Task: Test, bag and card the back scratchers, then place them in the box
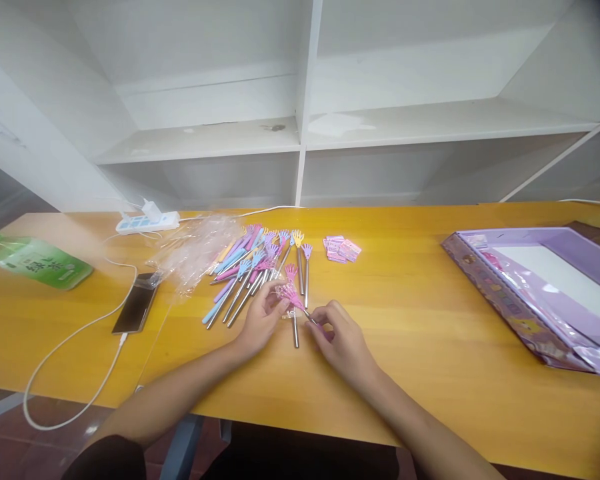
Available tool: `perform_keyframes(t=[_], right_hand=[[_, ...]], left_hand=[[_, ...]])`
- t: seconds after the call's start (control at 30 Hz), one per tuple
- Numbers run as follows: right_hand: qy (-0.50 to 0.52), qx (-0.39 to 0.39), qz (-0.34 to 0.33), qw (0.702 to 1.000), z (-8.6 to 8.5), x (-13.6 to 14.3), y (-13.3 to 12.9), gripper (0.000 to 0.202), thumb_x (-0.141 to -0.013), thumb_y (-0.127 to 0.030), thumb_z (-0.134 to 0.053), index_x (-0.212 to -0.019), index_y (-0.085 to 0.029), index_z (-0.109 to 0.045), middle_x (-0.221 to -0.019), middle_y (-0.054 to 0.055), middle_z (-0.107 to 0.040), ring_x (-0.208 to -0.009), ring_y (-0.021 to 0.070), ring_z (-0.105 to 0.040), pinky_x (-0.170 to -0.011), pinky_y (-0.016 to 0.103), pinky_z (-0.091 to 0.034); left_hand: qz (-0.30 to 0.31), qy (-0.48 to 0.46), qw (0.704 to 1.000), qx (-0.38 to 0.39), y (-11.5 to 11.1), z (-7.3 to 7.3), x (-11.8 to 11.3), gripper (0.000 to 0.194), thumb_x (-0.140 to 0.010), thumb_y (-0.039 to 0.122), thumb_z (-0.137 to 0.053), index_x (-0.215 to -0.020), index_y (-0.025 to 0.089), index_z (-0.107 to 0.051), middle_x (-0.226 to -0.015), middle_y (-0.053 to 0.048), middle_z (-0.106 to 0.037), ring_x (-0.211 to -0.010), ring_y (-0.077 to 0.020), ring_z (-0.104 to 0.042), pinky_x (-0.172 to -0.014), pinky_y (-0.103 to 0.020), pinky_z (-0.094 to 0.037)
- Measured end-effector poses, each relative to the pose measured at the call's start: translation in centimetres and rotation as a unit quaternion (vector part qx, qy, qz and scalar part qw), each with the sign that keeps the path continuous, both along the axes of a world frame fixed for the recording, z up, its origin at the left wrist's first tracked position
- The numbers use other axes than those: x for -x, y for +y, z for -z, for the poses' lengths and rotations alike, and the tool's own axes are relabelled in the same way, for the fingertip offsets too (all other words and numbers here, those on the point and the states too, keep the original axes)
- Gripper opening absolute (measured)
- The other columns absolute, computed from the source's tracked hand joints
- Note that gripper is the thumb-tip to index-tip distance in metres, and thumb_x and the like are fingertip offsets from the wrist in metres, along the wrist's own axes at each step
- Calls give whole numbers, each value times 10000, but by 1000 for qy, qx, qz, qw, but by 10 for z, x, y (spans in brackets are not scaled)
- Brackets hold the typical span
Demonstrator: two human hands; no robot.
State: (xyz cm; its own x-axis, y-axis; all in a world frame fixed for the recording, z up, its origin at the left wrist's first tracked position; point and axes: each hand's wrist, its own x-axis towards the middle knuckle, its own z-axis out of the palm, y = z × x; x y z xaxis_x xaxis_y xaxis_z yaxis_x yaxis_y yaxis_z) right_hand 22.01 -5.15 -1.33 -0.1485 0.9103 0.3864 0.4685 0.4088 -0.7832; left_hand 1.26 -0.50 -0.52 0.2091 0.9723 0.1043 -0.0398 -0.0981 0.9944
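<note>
A pink hand-shaped back scratcher (292, 295) with a metal rod lies slanted between my hands. My right hand (343, 337) grips it by the handle, fingers closed. At its head, my left hand (264, 319) is closed on a clear plastic bag (281, 291) that covers part of the pink fingers. Under them, another back scratcher (295, 333) with a metal rod lies on the table. A pile of back scratchers (250, 263) in pink, blue, purple and yellow spreads just beyond my left hand. Two more, one yellow (300, 263) and one purple (307, 273), lie beside it.
Loose clear bags (195, 250) lie left of the pile. Small pink printed cards (341, 249) sit behind my right hand. A purple box (520, 300) stands at the right. At left are a charging phone (137, 303), a green bottle (40, 261) and a power strip (147, 222).
</note>
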Motion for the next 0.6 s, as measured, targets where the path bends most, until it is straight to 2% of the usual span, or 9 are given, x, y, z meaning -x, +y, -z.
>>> perform_keyframes(t=[0.07, 0.17, 0.3, 0.4, 0.47, 0.53, 0.6], right_hand=[[5, 6, 6, 1000, -1, -1, 0, 126, -1068, -315, -567, -979, -235, -610, -948, 64, -607, -841, 205, -632, -723, 341, -578], [11, 10, 5, 1000, -3, -2, -1, 127, -1070, -321, -569, -988, -233, -610, -962, 67, -601, -846, 201, -629, -705, 330, -577], [17, 8, -6, 1000, -4, 0, -2, 114, -1058, -303, -595, -970, -232, -608, -962, 66, -601, -826, 188, -616, -672, 309, -577], [31, 11, -19, 999, -7, 3, -3, 94, -1047, -287, -613, -972, -232, -628, -965, 68, -596, -823, 185, -615, -628, 290, -578], [53, 31, -46, 997, -10, 4, -5, 68, -1047, -275, -602, -1039, -238, -658, -1019, 79, -589, -859, 186, -632, -610, 276, -589], [80, 64, -93, 990, -14, 4, -9, 132, -1040, -258, -599, -1152, -257, -669, -1122, 92, -572, -922, 186, -651, -677, 291, -631], [101, 103, -145, 979, -18, 2, -12, 245, -1012, -234, -631, -1251, -283, -650, -1251, 104, -534, -957, 177, -663, -800, 335, -659]], left_hand=[[7, 9, 1000, 6, -1, 0, 1, 473, -989, 402, -694, -1419, 261, -559, -1259, -89, -660, -1129, -218, -665, -1033, -370, -540], [22, 18, 1000, 9, -1, 1, 0, 553, -985, 369, -695, -1498, 264, -516, -1151, -72, -688, -1060, -206, -684, -1008, -367, -556], [61, 26, 997, 33, -4, 5, -3, 633, -979, 365, -694, -1565, 285, -467, -1110, -71, -694, -1008, -209, -695, -912, -357, -606], [96, 45, 993, 42, -7, 6, -5, 554, -997, 388, -670, -1522, 273, -535, -1082, -76, -695, -992, -214, -703, -891, -359, -618], [104, 57, 992, 33, -8, 5, -5, 464, -1004, 411, -662, -1439, 259, -614, -1123, -85, -704, -1006, -215, -704, -907, -358, -610], [80, 63, 995, 13, -6, 4, -3, 385, -1002, 431, -668, -1341, 248, -678, -1217, -95, -701, -1081, -224, -690, -955, -354, -587], [30, 53, 998, -5, -3, 3, 0, 346, -991, 445, -686, -1268, 238, -706, -1269, -95, -691, -1156, -236, -663, -990, -346, -565]])
